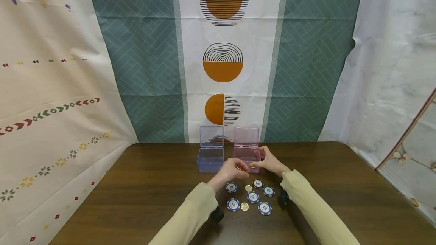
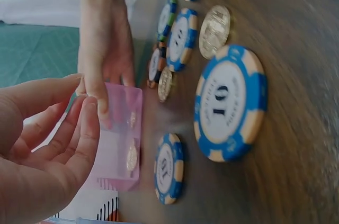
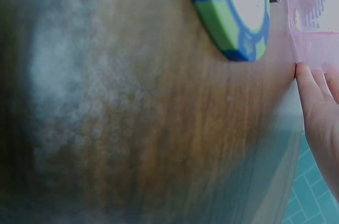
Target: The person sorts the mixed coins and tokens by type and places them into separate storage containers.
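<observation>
My right hand [image 1: 271,162] grips the right end of an open pink plastic box [image 1: 246,154], thumb near its front and fingers along its side. Two gold coins [image 2: 131,155] lie inside, seen through the wall in the left wrist view. Before the box's front left corner is my left hand [image 1: 231,171], thumb and fingertips drawn together; whether anything is between them cannot be made out. Nearer me lie several blue-edged poker chips [image 1: 233,205] marked 10, a 50 chip [image 1: 268,191], a black-and-orange 100 chip [image 1: 257,183] and two gold coins, one [image 1: 244,206] nearer than the other [image 1: 248,188].
An open purple plastic box [image 1: 210,160] stands left of the pink one, its lid raised against the patterned cloth [image 1: 223,71] behind. Everything rests on a dark wooden table [image 1: 153,192]. Cloths hang on both sides.
</observation>
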Available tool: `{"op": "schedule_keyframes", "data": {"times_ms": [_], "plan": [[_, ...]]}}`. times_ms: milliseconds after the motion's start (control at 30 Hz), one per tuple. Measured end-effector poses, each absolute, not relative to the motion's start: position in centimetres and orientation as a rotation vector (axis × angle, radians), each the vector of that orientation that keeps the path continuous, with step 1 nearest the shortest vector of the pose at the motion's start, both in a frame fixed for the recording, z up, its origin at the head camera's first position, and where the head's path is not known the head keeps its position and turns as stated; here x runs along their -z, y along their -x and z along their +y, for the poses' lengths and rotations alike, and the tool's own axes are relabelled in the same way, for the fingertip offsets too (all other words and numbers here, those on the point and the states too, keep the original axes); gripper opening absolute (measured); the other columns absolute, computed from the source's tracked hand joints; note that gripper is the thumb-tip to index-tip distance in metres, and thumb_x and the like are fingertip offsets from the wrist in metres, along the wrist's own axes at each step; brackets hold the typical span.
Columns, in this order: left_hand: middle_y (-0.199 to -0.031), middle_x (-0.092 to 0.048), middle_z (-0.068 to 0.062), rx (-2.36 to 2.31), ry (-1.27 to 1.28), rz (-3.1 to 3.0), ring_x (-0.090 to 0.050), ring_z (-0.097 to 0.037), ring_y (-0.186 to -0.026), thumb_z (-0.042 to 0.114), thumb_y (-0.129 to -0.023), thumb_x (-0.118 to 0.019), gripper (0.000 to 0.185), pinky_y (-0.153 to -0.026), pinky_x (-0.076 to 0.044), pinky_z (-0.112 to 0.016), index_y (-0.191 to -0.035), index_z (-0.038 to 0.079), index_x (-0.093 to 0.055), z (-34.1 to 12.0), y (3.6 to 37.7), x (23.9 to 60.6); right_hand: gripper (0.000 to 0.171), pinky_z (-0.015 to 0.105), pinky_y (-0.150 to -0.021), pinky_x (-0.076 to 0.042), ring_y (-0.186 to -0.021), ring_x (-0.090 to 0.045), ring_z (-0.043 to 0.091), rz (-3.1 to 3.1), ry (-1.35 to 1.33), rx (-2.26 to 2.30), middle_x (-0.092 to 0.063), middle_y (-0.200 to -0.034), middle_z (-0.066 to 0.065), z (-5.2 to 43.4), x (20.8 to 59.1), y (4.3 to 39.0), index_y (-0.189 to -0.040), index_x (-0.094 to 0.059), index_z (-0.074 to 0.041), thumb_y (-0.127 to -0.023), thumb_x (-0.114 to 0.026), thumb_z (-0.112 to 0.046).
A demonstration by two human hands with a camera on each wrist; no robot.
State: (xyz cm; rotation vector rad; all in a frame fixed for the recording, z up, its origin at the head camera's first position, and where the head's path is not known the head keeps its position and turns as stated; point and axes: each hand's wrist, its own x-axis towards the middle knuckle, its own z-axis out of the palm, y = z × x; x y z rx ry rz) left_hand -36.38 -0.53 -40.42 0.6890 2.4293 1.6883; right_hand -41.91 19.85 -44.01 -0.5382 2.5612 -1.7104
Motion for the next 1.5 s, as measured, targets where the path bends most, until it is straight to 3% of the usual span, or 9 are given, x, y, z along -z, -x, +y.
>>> {"op": "schedule_keyframes", "data": {"times_ms": [333,767,1500], "plan": [[-0.066,-0.062,0.002,-1.317,-0.911,2.629,-0.055,-0.003,-0.058,-0.006,-0.066,-0.075,0.013,-0.052,-0.045,-0.018,-0.074,0.001,-0.067,-0.4,36.9,41.5,0.073,0.054,-0.096,-0.023,-0.124,-0.025,0.042,2.544,0.535,1.709,-0.034,-0.13,0.024,20.0,43.9,41.9,-0.126,-0.025,0.002,-0.075,-0.074,-0.015],[-0.068,-0.062,-0.002,-1.032,-0.959,2.642,-0.053,-0.004,-0.057,-0.004,-0.067,-0.076,0.015,-0.054,-0.044,-0.018,-0.077,0.001,-0.067,-0.1,36.4,41.7,0.073,0.053,-0.095,-0.026,-0.122,-0.03,0.041,2.574,0.552,1.688,-0.036,-0.129,0.023,20.1,44.1,42.2,-0.125,-0.026,0.001,-0.075,-0.074,-0.017],[-0.065,-0.058,0.005,-0.892,-1.107,2.68,-0.05,-0.002,-0.058,0.003,-0.064,-0.08,0.016,-0.055,-0.042,-0.015,-0.075,0.005,-0.068,0.5,37.4,42.2,0.072,0.053,-0.095,-0.026,-0.121,-0.031,0.04,2.6,0.54,1.663,-0.036,-0.13,0.023,20.1,43.8,42.2,-0.125,-0.027,0.001,-0.075,-0.075,-0.018]]}}
